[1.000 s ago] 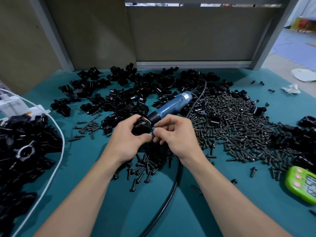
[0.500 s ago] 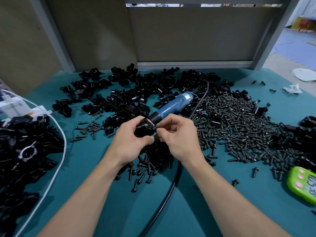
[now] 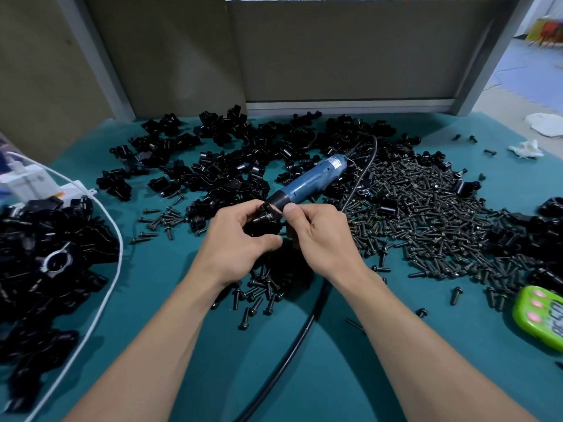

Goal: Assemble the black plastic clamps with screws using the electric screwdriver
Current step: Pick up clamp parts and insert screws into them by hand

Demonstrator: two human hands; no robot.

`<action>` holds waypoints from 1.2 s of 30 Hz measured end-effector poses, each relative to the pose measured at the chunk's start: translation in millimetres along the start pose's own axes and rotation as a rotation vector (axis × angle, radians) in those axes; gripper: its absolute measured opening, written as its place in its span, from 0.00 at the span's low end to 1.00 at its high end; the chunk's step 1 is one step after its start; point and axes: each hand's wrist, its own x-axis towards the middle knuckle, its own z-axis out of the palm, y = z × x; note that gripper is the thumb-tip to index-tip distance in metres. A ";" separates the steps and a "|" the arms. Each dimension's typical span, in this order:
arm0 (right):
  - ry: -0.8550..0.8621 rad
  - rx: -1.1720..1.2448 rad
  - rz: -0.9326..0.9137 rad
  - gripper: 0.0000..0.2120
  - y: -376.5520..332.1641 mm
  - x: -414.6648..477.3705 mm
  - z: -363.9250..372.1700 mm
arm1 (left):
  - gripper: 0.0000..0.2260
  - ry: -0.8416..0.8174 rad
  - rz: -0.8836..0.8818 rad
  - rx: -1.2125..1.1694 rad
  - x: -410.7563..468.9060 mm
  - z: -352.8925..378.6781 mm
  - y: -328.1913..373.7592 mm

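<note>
Left hand (image 3: 240, 239) fingers curled round clamp (image 3: 263, 219), held over table (image 3: 170, 300) just in front of screwdriver (image 3: 307, 181) tip. Right hand (image 3: 320, 236) thumb and forefinger pinch clamp edge, screw probably there but hidden. Start it straight by hand before driving. Screwdriver label, timer (image 3: 539, 318) digits unreadable

Held mid-scene: black clamp (image 3: 264, 221). Lying just beyond, tip toward it: blue screwdriver (image 3: 307, 184). Heaped far left: loose clamps (image 3: 219, 166). Spread right: black screws (image 3: 426, 214).

Left hand (image 3: 237, 243) and right hand (image 3: 323, 236) seemingly pinch clamp (image 3: 264, 221).
</note>
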 end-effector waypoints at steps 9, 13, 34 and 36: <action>-0.093 -0.122 -0.025 0.20 -3.5 -1.7 -0.5 | 0.15 -0.010 -0.021 0.018 1.1 -2.0 -5.6; -0.074 -0.044 -0.017 0.09 -1.8 -2.0 -4.5 | 0.13 -0.001 -0.050 0.038 2.2 0.4 -4.2; -0.097 -0.002 -0.032 0.06 0.2 -0.5 -4.5 | 0.13 0.055 -0.086 0.026 -1.7 -1.3 -1.0; -0.092 -0.017 -0.034 0.07 0.5 -1.1 -1.5 | 0.13 0.044 -0.088 0.020 -2.3 -0.2 -1.5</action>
